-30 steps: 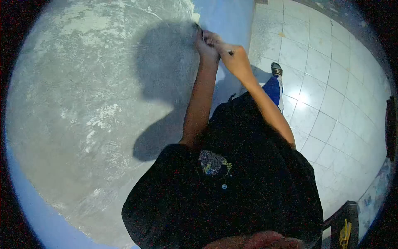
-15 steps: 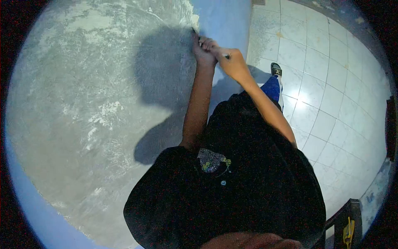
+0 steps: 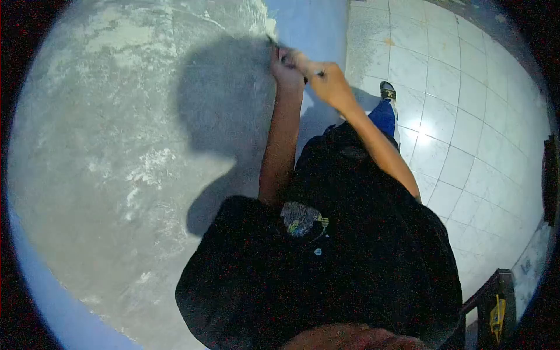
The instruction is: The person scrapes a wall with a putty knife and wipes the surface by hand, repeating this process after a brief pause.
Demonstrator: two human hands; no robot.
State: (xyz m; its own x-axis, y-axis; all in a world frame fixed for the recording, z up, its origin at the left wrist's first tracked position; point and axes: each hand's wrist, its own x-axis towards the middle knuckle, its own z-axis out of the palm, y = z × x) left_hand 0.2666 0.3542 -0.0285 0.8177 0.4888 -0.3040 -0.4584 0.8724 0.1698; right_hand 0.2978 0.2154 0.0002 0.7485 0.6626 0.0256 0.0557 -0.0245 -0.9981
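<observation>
Both of my hands are together near the top of the view, at the border between bare grey wall [image 3: 116, 116] and blue paint [image 3: 312, 29]. A scraper, mostly hidden by my fingers, shows its thin dark tip [image 3: 272, 41] against the wall by the ragged paint edge. My left hand [image 3: 286, 71] is closed round its front part, close to the wall. Behind it, my right hand [image 3: 331, 86] is closed on the handle, whose end peeks out of the fist. Fingers at the front are slightly blurred.
White floor tiles [image 3: 449, 116] lie to the right, and my sandalled foot [image 3: 387, 91] stands on them. A dark wooden piece of furniture [image 3: 496, 291] with a yellow item [image 3: 497, 318] on it is at lower right. My shadow falls on the wall.
The scraper's dark tip now shows more beyond my fingers. Both hands stay together at nearly the same spot, while the view has shifted slightly.
</observation>
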